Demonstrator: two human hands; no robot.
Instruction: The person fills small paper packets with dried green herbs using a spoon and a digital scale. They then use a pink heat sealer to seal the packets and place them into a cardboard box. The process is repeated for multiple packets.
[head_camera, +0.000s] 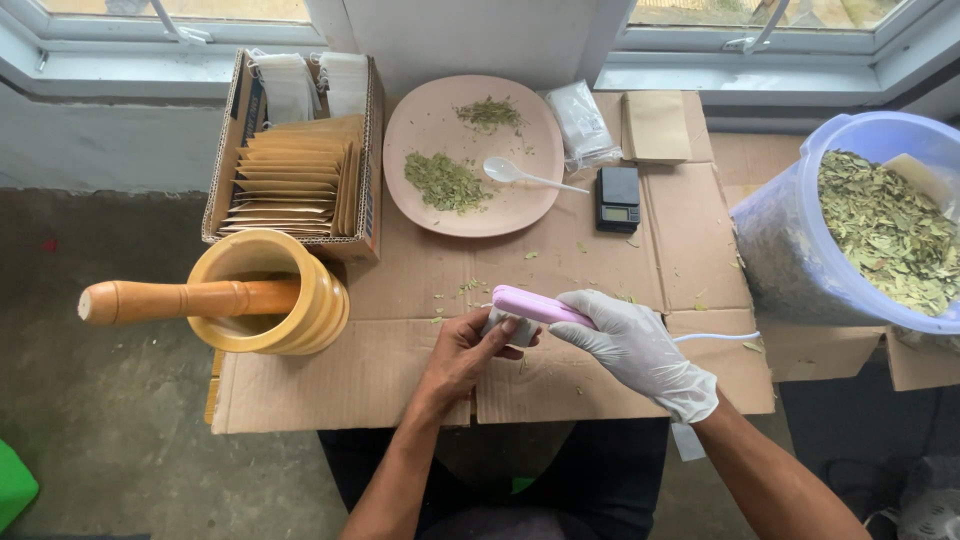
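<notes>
Below the pink plate (440, 128), the gloved right hand (635, 345) clasps a pink sealer (540, 305); the bare left hand (465, 350) pinches a small white sachet (520, 330) at its tip.

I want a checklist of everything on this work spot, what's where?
Surface: flattened cardboard sheet on a grey floor.
Job's things: pink handheld sealer pressed on a small white sachet.
Clutter: wooden mortar with pestle, box of brown packets, pink plate with crushed leaves and white spoon, small scale, tub of dried leaves.
Hands: bare left hand holds the sachet; gloved right hand grips the sealer.
Cables: white cord from the sealer.
Surroundings: windows above.
</notes>
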